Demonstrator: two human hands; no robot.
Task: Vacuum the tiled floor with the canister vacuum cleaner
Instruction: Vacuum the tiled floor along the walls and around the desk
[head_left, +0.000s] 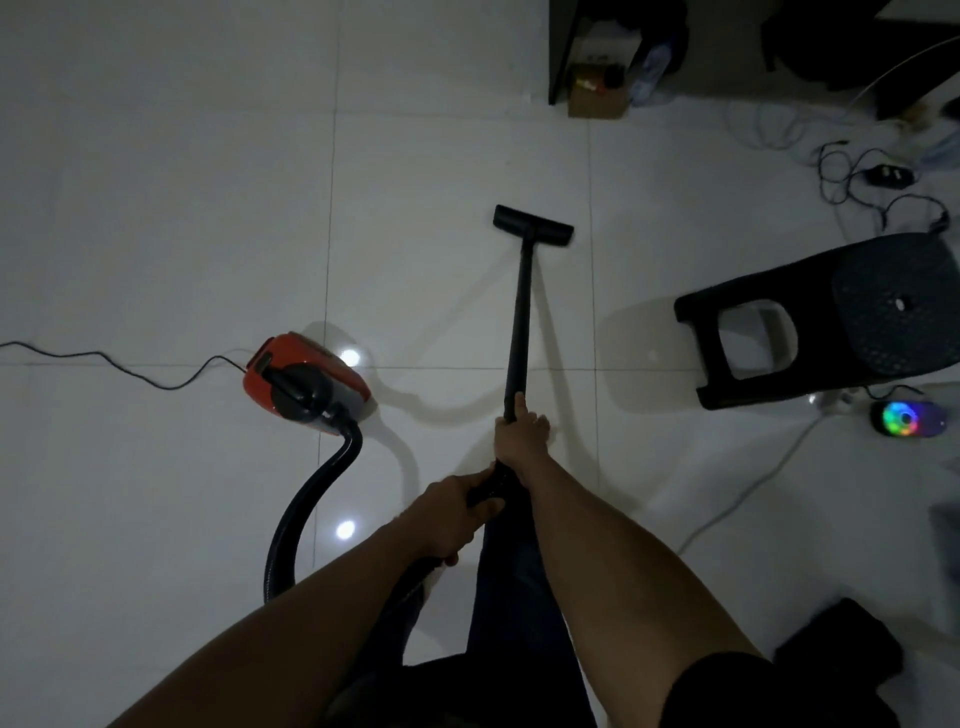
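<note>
The long black rigid wand (519, 312) of the vacuum is held by both hands and runs almost straight ahead from the body, leaning slightly right at its far end. There the flat black floor nozzle (533, 224) is set down on the glossy white tiled floor (182, 182), with its wide edge lying across the wand's axis. The right hand (519, 436) is the one nearer the nozzle, and its fingers are wrapped round the wand's near end. The left hand (457, 512) is placed just behind it, closed round the black grip where the hose appears to join. The red and grey canister body (306, 382) is seen well apart to the left of the hands. It is linked to them by the black ribbed hose (311, 499), which loops back towards the left hand, and a thin black power cord (104, 364) trails off leftwards. A black plastic stool (831, 322) stands near the wand's right side, with loose dark cables (857, 176) beyond it. The stroke is judged to run along the wand's axis, so bare tile is offered ahead and to the left, while a swing to the right would be met by the stool
</note>
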